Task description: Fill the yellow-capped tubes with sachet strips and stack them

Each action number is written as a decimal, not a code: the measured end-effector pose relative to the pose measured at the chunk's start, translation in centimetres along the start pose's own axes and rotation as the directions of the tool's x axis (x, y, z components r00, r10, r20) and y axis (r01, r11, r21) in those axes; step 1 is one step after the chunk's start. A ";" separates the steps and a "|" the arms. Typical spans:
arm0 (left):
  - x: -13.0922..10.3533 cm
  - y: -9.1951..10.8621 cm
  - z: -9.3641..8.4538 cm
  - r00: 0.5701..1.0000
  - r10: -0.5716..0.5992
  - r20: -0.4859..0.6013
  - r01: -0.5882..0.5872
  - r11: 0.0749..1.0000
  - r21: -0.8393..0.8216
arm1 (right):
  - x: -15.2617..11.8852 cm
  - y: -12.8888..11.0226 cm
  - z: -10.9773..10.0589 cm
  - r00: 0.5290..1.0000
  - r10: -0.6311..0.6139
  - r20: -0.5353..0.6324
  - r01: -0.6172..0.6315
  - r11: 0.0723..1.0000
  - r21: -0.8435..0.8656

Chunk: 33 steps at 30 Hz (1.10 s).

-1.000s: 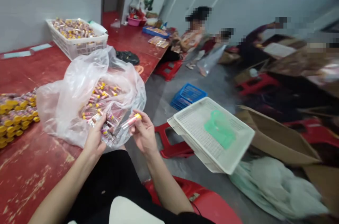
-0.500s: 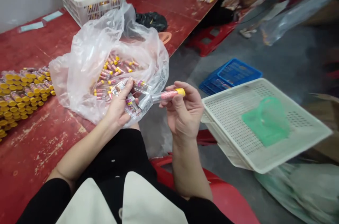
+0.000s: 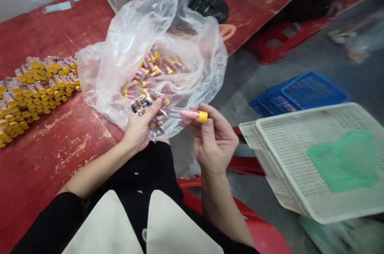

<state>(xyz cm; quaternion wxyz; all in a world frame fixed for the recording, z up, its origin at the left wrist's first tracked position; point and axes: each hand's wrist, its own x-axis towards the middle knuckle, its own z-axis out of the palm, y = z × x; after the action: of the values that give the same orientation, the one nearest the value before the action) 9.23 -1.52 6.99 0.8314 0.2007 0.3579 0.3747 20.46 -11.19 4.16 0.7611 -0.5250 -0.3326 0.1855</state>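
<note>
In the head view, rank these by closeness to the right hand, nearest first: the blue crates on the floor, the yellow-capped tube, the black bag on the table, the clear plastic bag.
1. Yellow-capped tube: held in the right hand's fingertips.
2. Clear plastic bag: just left, on the table edge.
3. Blue crates: on the floor to the right.
4. Black bag: on the table, beyond the clear bag.

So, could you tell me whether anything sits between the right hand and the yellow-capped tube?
Nothing visible does: the right hand already pinches the yellow-capped tube directly in its fingertips. The left hand, close beside it, holds a bunch of printed wrappers.
</note>
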 end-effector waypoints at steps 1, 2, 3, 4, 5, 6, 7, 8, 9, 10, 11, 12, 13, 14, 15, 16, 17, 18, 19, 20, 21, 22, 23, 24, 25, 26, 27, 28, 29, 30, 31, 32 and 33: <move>-0.3 0.2 -0.7 0.998 0.067 0.014 -0.067 0.997 0.025 | -0.6 0.1 0.3 0.999 -0.026 0.038 0.027 0.999 -0.034; -0.6 0.5 -1.5 0.992 0.125 0.033 -0.126 0.991 0.049 | -1.1 0.3 0.7 0.995 -0.053 0.083 0.058 0.996 -0.061; -0.8 0.8 -2.2 0.985 0.167 0.041 -0.170 0.983 0.068 | -1.5 0.5 1.1 0.989 -0.072 0.131 0.082 0.994 -0.074; -1.0 1.2 -2.9 0.982 0.187 0.029 -0.189 0.979 0.076 | -1.9 0.7 1.5 0.982 -0.080 0.171 0.094 0.993 -0.071; -1.2 1.6 -3.6 0.980 0.199 0.005 -0.199 0.977 0.074 | -2.2 0.9 2.0 0.977 -0.075 0.201 0.088 0.994 -0.057; -1.4 2.0 -4.2 0.977 0.211 -0.027 -0.209 0.976 0.066 | -2.4 1.2 2.5 0.973 -0.061 0.220 0.071 0.997 -0.039; -1.6 2.4 -4.7 0.974 0.218 -0.061 -0.215 0.975 0.058 | -2.5 1.4 3.0 0.973 -0.043 0.226 0.048 0.999 -0.016; -1.7 2.9 -5.2 0.972 0.215 -0.091 -0.211 0.976 0.049 | -2.6 1.7 3.4 0.976 -0.020 0.219 0.019 1.000 0.010; -1.8 3.3 -5.7 0.973 0.199 -0.115 -0.195 0.980 0.042 | -2.7 2.0 3.9 0.978 0.006 0.206 -0.014 0.999 0.039; -1.9 3.6 -6.2 0.976 0.173 -0.131 -0.170 0.985 0.032 | -2.7 2.2 4.2 0.980 0.035 0.194 -0.050 0.996 0.070; -1.9 4.0 -6.6 0.979 0.145 -0.140 -0.144 0.989 0.016 | -2.8 2.5 4.5 0.981 0.065 0.183 -0.084 0.992 0.098; -1.9 4.2 -7.0 0.982 0.118 -0.145 -0.120 0.993 -0.005 | -2.8 2.7 4.7 0.980 0.089 0.178 -0.112 0.986 0.122; -1.8 4.5 -7.3 0.984 0.097 -0.152 -0.103 0.994 -0.031 | -2.8 2.9 4.8 0.977 0.109 0.183 -0.135 0.981 0.137; -1.7 4.7 -7.7 0.983 0.084 -0.165 -0.095 0.994 -0.058 | -2.9 3.1 4.9 0.973 0.124 0.196 -0.153 0.978 0.143; -1.5 4.8 -8.0 0.980 0.076 -0.184 -0.093 0.992 -0.084 | -2.9 3.2 5.0 0.968 0.136 0.211 -0.168 0.976 0.141; -1.3 4.9 -8.2 0.976 0.067 -0.205 -0.089 0.991 -0.104 | -3.0 3.3 5.0 0.963 0.148 0.224 -0.182 0.974 0.135; -1.1 4.9 -8.4 0.972 0.057 -0.227 -0.085 0.990 -0.113 | -3.1 3.5 5.1 0.959 0.161 0.232 -0.194 0.973 0.127; -0.9 4.9 -8.5 0.968 0.055 -0.246 -0.085 0.990 -0.112 | -3.2 3.6 5.2 0.957 0.175 0.233 -0.207 0.971 0.119; -0.7 4.8 -8.6 0.963 0.063 -0.262 -0.093 0.990 -0.104 | -3.2 3.8 5.2 0.954 0.190 0.234 -0.221 0.968 0.115; -0.6 4.7 -8.6 0.959 0.079 -0.273 -0.108 0.990 -0.093 | -3.2 3.9 5.3 0.950 0.205 0.237 -0.238 0.964 0.119; -0.5 4.6 -8.6 0.955 0.101 -0.279 -0.129 0.988 -0.085 | -3.2 4.1 5.4 0.946 0.218 0.240 -0.254 0.959 0.128; -0.5 4.4 -8.5 0.952 0.126 -0.279 -0.155 0.985 -0.083 | -3.1 4.3 5.5 0.943 0.230 0.240 -0.268 0.953 0.139; -0.5 4.3 -8.5 0.950 0.151 -0.275 -0.181 0.980 -0.087 | -2.9 4.5 5.6 0.941 0.238 0.241 -0.279 0.948 0.151; -0.5 4.2 -8.4 0.948 0.171 -0.267 -0.203 0.975 -0.094 | -2.8 4.7 5.6 0.941 0.243 0.238 -0.285 0.945 0.163; -0.5 4.1 -8.3 0.947 0.189 -0.260 -0.220 0.970 -0.098 | -2.7 4.9 5.6 0.942 0.245 0.228 -0.286 0.942 0.172; -0.5 4.1 -8.3 0.945 0.205 -0.256 -0.237 0.967 -0.098 | -2.6 5.1 5.5 0.944 0.248 0.219 -0.289 0.940 0.180; -0.5 4.1 -8.2 0.940 0.221 -0.260 -0.252 0.963 -0.094 | -2.6 5.2 5.4 0.943 0.254 0.217 -0.296 0.937 0.188; -0.4 4.1 -8.1 0.934 0.230 -0.272 -0.262 0.961 -0.088 | -2.6 5.3 5.3 0.940 0.263 0.219 -0.305 0.932 0.193; -0.3 4.2 -8.0 0.930 0.228 -0.288 -0.261 0.962 -0.083 | -2.7 5.4 5.2 0.937 0.270 0.221 -0.315 0.929 0.197; -0.1 4.3 -7.9 0.929 0.212 -0.304 -0.248 0.965 -0.084 | -2.8 5.4 5.1 0.935 0.277 0.223 -0.322 0.925 0.201; 0.1 4.4 -7.8 0.929 0.186 -0.318 -0.226 0.970 -0.091 | -2.9 5.4 5.0 0.933 0.282 0.225 -0.328 0.922 0.205; 0.3 4.5 -7.6 0.932 0.155 -0.328 -0.199 0.974 -0.105 | -3.0 5.4 5.0 0.933 0.280 0.225 -0.327 0.920 0.213; 0.4 4.5 -7.4 0.935 0.123 -0.332 -0.172 0.977 -0.124 | -3.1 5.3 5.0 0.936 0.273 0.222 -0.321 0.921 0.221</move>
<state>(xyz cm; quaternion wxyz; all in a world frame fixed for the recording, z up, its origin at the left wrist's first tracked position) 1.70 2.19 4.60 0.7439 0.0996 0.4437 0.4898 15.11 -7.80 -0.61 0.7503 -0.4478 -0.2923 0.3888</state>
